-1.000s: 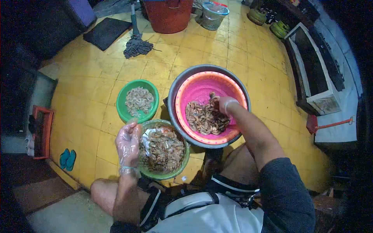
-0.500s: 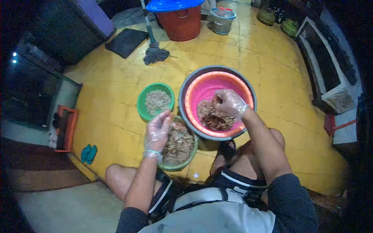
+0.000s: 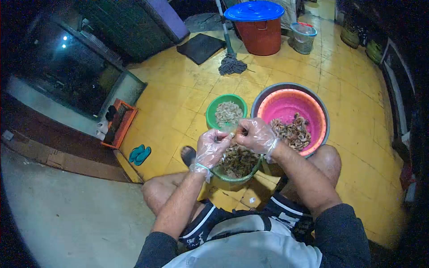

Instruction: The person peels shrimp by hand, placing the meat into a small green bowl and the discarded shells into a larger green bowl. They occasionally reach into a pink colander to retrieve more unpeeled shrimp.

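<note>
My left hand (image 3: 210, 149) and my right hand (image 3: 257, 135), both in clear plastic gloves, meet fingertip to fingertip. Pinched between them is a small shrimp (image 3: 232, 136), mostly covered by the fingers. Beneath the hands stands a green bowl (image 3: 237, 179) of brownish shrimp shells (image 3: 239, 164). Just beyond, a smaller green bowl (image 3: 208, 115) holds pale peeled shrimp (image 3: 228, 112). On the right, a pink basin (image 3: 286, 103) with an orange rim contains a heap of brownish shrimp (image 3: 297, 135); it sits inside a grey basin (image 3: 255, 100).
Farther off on the yellow tiles are a mop (image 3: 232, 65), a dark mat (image 3: 201, 48), a red bucket (image 3: 259, 38) with a blue lid and a small pail (image 3: 303, 42). Teal slippers (image 3: 140, 154) and an orange rack (image 3: 121, 125) lie left. My bent legs flank the bowls.
My right hand has come out of the pink basin and moved left to meet my left hand above the shells. The camera view has turned left.
</note>
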Tool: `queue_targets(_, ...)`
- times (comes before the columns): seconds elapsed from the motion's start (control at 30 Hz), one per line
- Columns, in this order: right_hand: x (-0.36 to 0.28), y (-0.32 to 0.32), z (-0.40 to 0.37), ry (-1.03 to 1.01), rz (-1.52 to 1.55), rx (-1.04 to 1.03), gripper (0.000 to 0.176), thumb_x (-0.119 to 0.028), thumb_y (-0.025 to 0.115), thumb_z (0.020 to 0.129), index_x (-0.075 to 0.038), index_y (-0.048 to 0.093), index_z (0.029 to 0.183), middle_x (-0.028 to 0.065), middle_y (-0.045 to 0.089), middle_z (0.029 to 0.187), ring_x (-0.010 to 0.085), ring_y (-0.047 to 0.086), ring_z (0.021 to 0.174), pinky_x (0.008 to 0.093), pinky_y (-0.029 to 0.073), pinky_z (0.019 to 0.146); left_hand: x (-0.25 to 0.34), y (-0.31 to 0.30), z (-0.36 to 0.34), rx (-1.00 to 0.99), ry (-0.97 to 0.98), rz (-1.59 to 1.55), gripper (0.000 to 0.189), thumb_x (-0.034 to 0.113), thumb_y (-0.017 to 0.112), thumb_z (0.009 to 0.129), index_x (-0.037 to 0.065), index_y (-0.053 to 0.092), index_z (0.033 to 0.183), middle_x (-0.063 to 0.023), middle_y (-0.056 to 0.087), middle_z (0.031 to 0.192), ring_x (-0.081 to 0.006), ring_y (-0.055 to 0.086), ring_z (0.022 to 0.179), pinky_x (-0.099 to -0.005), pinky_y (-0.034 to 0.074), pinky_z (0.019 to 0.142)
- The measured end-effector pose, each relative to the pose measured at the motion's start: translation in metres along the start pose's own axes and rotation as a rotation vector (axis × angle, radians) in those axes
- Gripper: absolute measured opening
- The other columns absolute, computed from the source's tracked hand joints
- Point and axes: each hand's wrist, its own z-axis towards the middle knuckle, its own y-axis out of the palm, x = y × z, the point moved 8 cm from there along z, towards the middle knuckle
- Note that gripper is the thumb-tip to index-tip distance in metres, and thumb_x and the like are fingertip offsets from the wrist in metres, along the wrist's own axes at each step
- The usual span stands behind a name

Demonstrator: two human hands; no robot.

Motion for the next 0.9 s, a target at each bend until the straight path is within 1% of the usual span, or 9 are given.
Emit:
queue_targets(0.23, 0.02, 0.003, -0.012, 0.198, -0.121, 0.19, 0.017, -0.018, 0.068, 0.074, -0.003, 0.06, 0.075, 0.0166, 0.064, 0.071, 0.0326, 0.065, 0.066, 0.0411, 0.049, 0.06, -0.014, -0.019, 0.013, 0.152, 0.272, 0.297, 0.024, 0.02, 0.078, 0.08, 0.0, 0.067, 0.088, -0.0068, 0.07, 0.081, -0.0091, 0.06, 0.067, -0.026, 0.05, 0.06)
queue_targets(0.3, 0.038, -0.001, -0.014, 0.325, -0.162, 0.127, 0.016, -0.019, 0.067, 0.077, -0.004, 0.066, 0.082, 0.0157, 0.066, 0.074, 0.0334, 0.066, 0.067, 0.0423, 0.051, 0.064, -0.031, -0.037, 0.021, 0.194, -0.069, 0.189, 0.02, 0.014, 0.072, 0.082, -0.004, 0.067, 0.087, -0.0084, 0.068, 0.074, -0.0122, 0.062, 0.067, -0.0278, 0.051, 0.063)
queue_targets(0.33, 0.043, 0.008, -0.014, 0.262, -0.138, 0.005, 0.019, -0.02, 0.066, 0.078, -0.005, 0.068, 0.089, 0.0162, 0.067, 0.079, 0.0345, 0.066, 0.072, 0.0432, 0.051, 0.068, -0.035, -0.037, 0.019, 0.137, -0.186, 0.002, 0.022, 0.008, 0.069, 0.084, -0.003, 0.065, 0.103, -0.007, 0.068, 0.081, -0.0104, 0.061, 0.07, -0.0254, 0.05, 0.061)
queue_targets(0.5, 0.046, 0.045, -0.011, 0.062, -0.18, -0.197, 0.037, -0.024, 0.06, 0.085, -0.009, 0.065, 0.118, 0.023, 0.067, 0.1, 0.0407, 0.064, 0.094, 0.0482, 0.051, 0.083, -0.09, -0.022, 0.022, 0.056, -0.322, -0.38, 0.043, 0.002, 0.068, 0.084, 0.0, 0.056, 0.126, -0.0075, 0.065, 0.104, -0.0103, 0.06, 0.081, -0.0237, 0.049, 0.065)
queue_targets(0.57, 0.043, 0.053, -0.006, 0.092, -0.036, -0.195, 0.033, -0.023, 0.059, 0.086, -0.007, 0.065, 0.114, 0.0236, 0.066, 0.101, 0.0422, 0.063, 0.093, 0.0504, 0.05, 0.082, -0.093, 0.0, 0.02, -0.042, -0.252, -0.442, 0.044, 0.008, 0.065, 0.089, -0.001, 0.05, 0.13, -0.0091, 0.064, 0.109, -0.0138, 0.061, 0.093, -0.0254, 0.049, 0.078)
queue_targets(0.7, 0.054, 0.072, 0.001, 0.095, -0.103, -0.204, 0.019, -0.018, 0.058, 0.085, -0.001, 0.064, 0.091, 0.0232, 0.066, 0.087, 0.0431, 0.062, 0.084, 0.051, 0.048, 0.081, -0.082, 0.022, 0.016, -0.064, -0.245, -0.643, 0.043, 0.007, 0.063, 0.091, -0.002, 0.047, 0.129, -0.0094, 0.062, 0.11, -0.013, 0.06, 0.093, -0.0253, 0.049, 0.078)
queue_targets(0.77, 0.058, 0.066, 0.004, 0.041, -0.081, -0.119, 0.019, -0.019, 0.064, 0.082, 0.0, 0.063, 0.078, 0.0243, 0.062, 0.076, 0.0424, 0.062, 0.072, 0.0497, 0.048, 0.064, -0.108, 0.024, 0.016, -0.023, -0.308, -0.587, 0.035, 0.008, 0.068, 0.087, -0.001, 0.056, 0.119, -0.0113, 0.064, 0.107, -0.0187, 0.062, 0.095, -0.0301, 0.05, 0.083)
queue_targets(0.83, 0.068, 0.063, 0.006, 0.086, -0.058, -0.122, 0.019, -0.018, 0.064, 0.082, 0.001, 0.062, 0.076, 0.0241, 0.061, 0.073, 0.0424, 0.061, 0.069, 0.0498, 0.047, 0.062, -0.112, 0.019, 0.027, 0.081, -0.044, -0.386, 0.024, 0.011, 0.071, 0.082, 0.001, 0.064, 0.104, -0.0137, 0.065, 0.102, -0.0274, 0.063, 0.099, -0.0364, 0.051, 0.09)
queue_targets(0.9, 0.076, 0.063, 0.005, 0.128, -0.034, -0.135, 0.02, -0.017, 0.064, 0.081, 0.001, 0.061, 0.074, 0.0239, 0.061, 0.071, 0.0424, 0.061, 0.066, 0.0498, 0.046, 0.059, -0.107, 0.021, 0.032, 0.08, -0.124, -0.478, 0.022, 0.012, 0.072, 0.08, 0.001, 0.065, 0.098, -0.0148, 0.065, 0.1, -0.0312, 0.062, 0.1, -0.0387, 0.05, 0.092)
